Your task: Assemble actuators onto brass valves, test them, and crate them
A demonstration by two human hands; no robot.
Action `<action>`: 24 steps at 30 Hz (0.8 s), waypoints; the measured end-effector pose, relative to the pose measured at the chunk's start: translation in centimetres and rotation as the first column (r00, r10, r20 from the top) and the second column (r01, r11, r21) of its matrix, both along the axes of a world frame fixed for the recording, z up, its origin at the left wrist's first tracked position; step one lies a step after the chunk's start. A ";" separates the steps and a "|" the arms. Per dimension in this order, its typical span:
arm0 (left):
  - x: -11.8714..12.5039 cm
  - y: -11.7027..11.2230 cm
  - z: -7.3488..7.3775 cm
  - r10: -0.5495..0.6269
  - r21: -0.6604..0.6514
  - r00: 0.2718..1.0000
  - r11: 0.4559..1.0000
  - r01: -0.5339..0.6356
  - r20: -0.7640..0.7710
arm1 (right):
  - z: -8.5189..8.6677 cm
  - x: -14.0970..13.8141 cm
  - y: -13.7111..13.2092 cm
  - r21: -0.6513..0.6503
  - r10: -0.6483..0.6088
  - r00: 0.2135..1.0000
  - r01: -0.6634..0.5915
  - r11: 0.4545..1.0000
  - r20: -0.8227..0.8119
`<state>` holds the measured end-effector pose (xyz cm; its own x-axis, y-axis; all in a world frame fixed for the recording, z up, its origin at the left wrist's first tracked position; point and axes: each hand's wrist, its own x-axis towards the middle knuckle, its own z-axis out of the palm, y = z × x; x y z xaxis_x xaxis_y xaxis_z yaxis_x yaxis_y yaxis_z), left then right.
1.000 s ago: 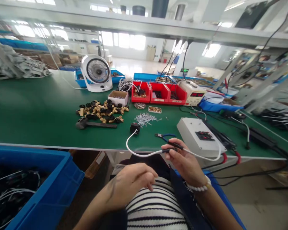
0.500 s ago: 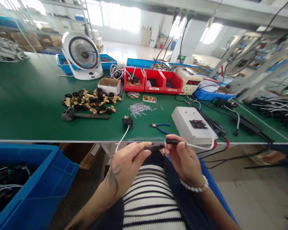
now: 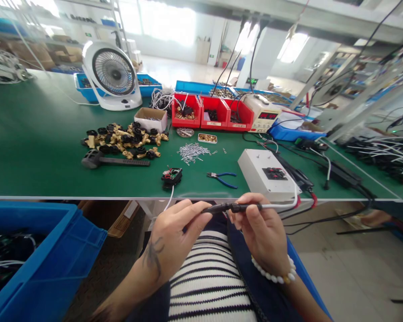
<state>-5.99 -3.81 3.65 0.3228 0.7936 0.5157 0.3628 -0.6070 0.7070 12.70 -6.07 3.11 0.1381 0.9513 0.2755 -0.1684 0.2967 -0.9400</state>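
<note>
My left hand (image 3: pixel 177 232) pinches a black cable connector (image 3: pixel 218 208) between thumb and fingers, just past the table's front edge. Its mate, another black cable connector (image 3: pixel 243 207), is gripped in my right hand (image 3: pixel 263 235). The two connectors are in line and meet end to end; how deeply they are joined I cannot tell. From the right one a white cable (image 3: pixel 282 205) curves up to a white box (image 3: pixel 262 172) with a black socket panel. A small black module with an exposed circuit board (image 3: pixel 172 177) lies near the edge, and its white cable runs down behind my left hand.
Blue-handled pliers (image 3: pixel 223 179) and a heap of metal clips (image 3: pixel 192 153) lie ahead. Further left are a black mallet (image 3: pixel 114 160) and piled brass fittings (image 3: pixel 124 139). Red bins (image 3: pixel 215 114) and a power supply (image 3: pixel 263 114) stand behind. A blue crate (image 3: pixel 50 268) is at lower left.
The two connectors, apart and slightly offset before, now meet in line. The small black module has turned over and shifted left, showing its circuit board. The view has moved slightly.
</note>
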 end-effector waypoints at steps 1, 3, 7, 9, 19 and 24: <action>0.0 0.0 0.0 -0.006 -0.006 1.000 1.000 0.006 -0.011 | 0.0 0.0 0.0 -0.001 -0.004 1.000 0.004 1.000 0.003; 0.0 0.1 -0.1 -0.014 -0.017 1.000 1.000 0.014 -0.022 | 0.0 0.0 0.0 -0.006 -0.010 1.000 0.010 1.000 0.007; 0.0 0.2 -0.2 -0.017 -0.027 1.000 1.000 0.017 -0.023 | 0.0 0.0 -0.2 -0.014 -0.013 1.000 0.013 1.000 0.004; 0.0 0.2 -0.2 -0.023 -0.022 1.000 0.999 0.023 -0.011 | 0.0 0.0 -0.2 -0.010 -0.004 1.000 0.004 1.000 0.001; 0.1 -0.2 -0.3 0.026 0.016 0.997 0.999 -0.027 0.078 | -0.3 0.0 0.1 0.001 0.014 1.000 -0.014 1.000 -0.001; 0.3 -0.2 -0.1 0.044 0.023 0.992 0.999 -0.047 0.122 | -0.4 0.0 0.1 0.002 0.006 1.000 -0.006 1.000 0.006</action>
